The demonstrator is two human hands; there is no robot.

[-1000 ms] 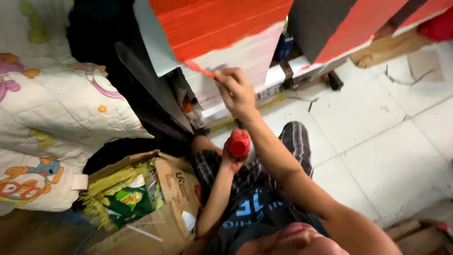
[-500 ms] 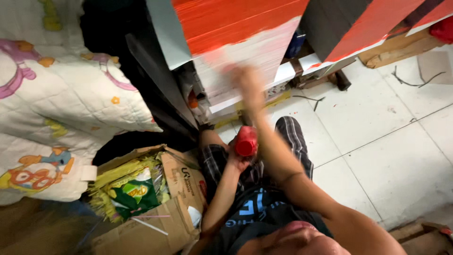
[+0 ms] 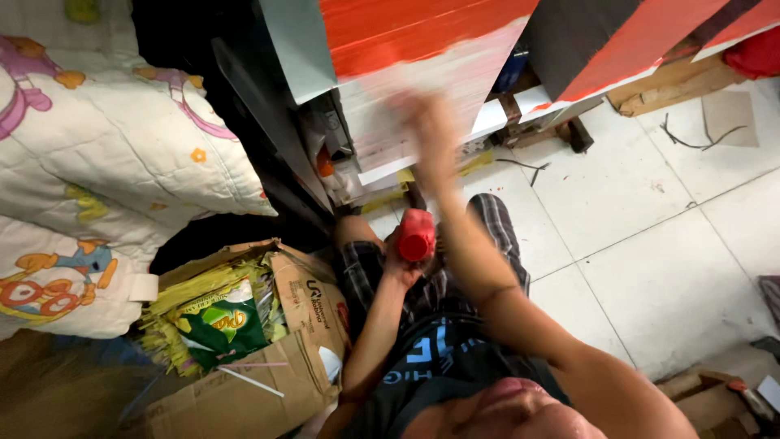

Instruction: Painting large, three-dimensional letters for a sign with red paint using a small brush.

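Observation:
My left hand [image 3: 396,264] is shut on a small red paint container [image 3: 416,236], held above my lap in plaid shorts. My right hand [image 3: 428,130] is raised against the white lower part of an upright board [image 3: 422,32] whose upper part is painted orange-red. That hand is blurred by motion; its fingers look closed, and the thin red-tipped paintbrush it held a moment ago is lost in the blur. I sit on the floor facing the board.
An open cardboard box [image 3: 301,358] with a green snack bag [image 3: 223,321] and yellow-green scraps sits at my left. A cartoon-print quilt [image 3: 106,162] fills the left. A dark and red panel [image 3: 585,41] leans at the right, above white floor tiles [image 3: 650,228] and wood pieces [image 3: 674,81].
My right hand has moved along the white part of the board and is now blurred. The left hand keeps the red container in about the same place. The camera has shifted slightly.

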